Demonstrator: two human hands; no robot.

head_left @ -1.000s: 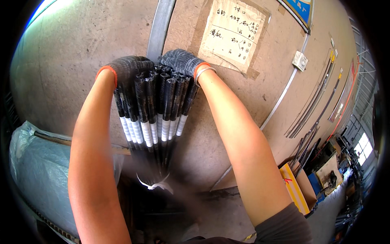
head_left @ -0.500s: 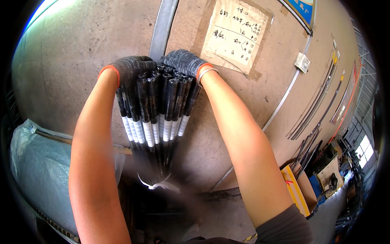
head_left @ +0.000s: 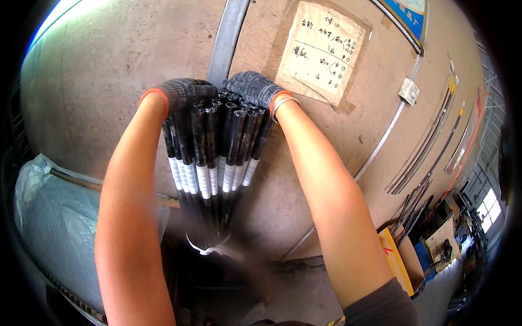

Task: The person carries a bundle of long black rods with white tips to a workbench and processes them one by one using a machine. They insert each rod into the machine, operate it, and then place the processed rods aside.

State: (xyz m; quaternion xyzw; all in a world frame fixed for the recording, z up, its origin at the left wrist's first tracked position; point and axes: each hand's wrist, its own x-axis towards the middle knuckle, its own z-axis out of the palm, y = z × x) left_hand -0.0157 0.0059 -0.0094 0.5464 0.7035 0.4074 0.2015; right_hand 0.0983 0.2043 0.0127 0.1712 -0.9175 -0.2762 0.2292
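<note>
A thick bundle of black tubes (head_left: pixel 235 136) with white bands stands upright in front of me, its top ends spread out and its lower part drawn together. My left hand (head_left: pixel 187 93), in a dark grey knit glove with an orange cuff, wraps over the bundle's upper left side. The same kind of glove covers my right hand (head_left: pixel 253 88), which curls around the far right of the tube tops. Most fingertips are hidden behind the tubes. Lower down, white wrapping (head_left: pixel 209 250) goes around the narrowed, blurred part of the bundle.
Behind the bundle rises a tan board wall (head_left: pixel 109 60) with a grey metal strip and a taped handwritten sheet (head_left: pixel 321 51). Clear plastic sheeting (head_left: pixel 60 217) covers something at the left. Thin rods lean at the right near a yellow-edged cardboard box (head_left: pixel 399 261).
Both hands and the tube tops sit slightly lower and further right in the picture, as does the wall behind. My grip on the bundle looks the same.
</note>
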